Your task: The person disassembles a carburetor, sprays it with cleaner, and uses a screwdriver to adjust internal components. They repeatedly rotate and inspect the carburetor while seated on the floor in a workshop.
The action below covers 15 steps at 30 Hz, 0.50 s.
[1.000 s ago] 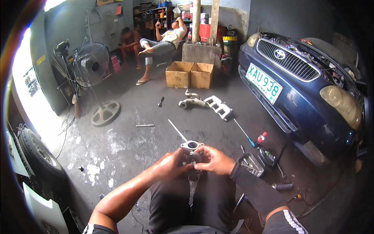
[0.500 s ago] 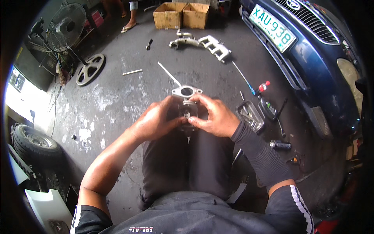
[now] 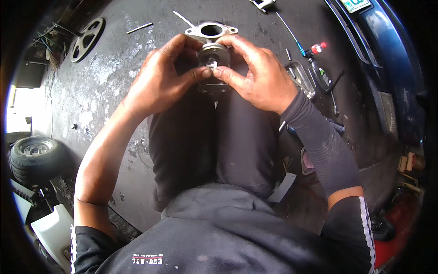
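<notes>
Above my knees, both hands hold a grey metal part with a two-bolt flange (image 3: pixel 196 31). The flange has a wide round hole and faces away from me; below it is a stack of round discs (image 3: pixel 214 55). My left hand (image 3: pixel 157 82) wraps the left side, its thumb pressing near the small centre piece. From the other side my right hand (image 3: pixel 264 77) grips the same part, and the two thumb tips nearly meet. The fingers behind the part are largely hidden. A thin pale rod (image 3: pixel 183 19) shows just beyond the flange; I cannot tell whether it joins it.
To the right lie a metal tray (image 3: pixel 311 95) with tools, a dark bottle (image 3: pixel 321 78), a red-capped thing (image 3: pixel 318 47) and a blue car (image 3: pixel 388 59). On the left are a spoked round base (image 3: pixel 87 40), a metal bar (image 3: pixel 139 28) and a tyre (image 3: pixel 39 155).
The view has tilted down toward my lap, so hands and part appear higher in the picture. The cardboard boxes and fan blades have left view. Both hands keep their grip.
</notes>
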### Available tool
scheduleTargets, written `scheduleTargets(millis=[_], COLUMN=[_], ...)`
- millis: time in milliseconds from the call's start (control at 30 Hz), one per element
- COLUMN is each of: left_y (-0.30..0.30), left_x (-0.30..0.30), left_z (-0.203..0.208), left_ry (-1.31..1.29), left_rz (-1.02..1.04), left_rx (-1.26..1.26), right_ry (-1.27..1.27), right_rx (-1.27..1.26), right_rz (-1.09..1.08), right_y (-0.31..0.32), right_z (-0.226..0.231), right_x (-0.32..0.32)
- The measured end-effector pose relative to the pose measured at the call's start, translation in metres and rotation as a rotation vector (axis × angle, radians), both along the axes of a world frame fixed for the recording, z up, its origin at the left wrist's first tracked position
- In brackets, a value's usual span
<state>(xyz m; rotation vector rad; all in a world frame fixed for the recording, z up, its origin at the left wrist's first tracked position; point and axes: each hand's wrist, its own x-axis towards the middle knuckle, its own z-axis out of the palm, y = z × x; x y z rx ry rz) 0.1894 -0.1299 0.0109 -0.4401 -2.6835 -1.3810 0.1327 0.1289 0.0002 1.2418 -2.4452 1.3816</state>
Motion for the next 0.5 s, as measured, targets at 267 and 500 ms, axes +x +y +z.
scheduleTargets(millis=[267, 500], left_y=[-0.006, -0.009], left_x=[-0.006, -0.009], left_z=[-0.005, -0.014], left_ry=[-0.089, -0.094], left_rz=[-0.08, -0.102], left_rx=[0.114, 0.14], right_ry=[-0.151, -0.254], right_rx=[-0.012, 0.02], right_rz=[0.095, 0.095], right_y=[0.005, 0.008], right_z=[-0.003, 0.009], right_x=[-0.013, -0.007])
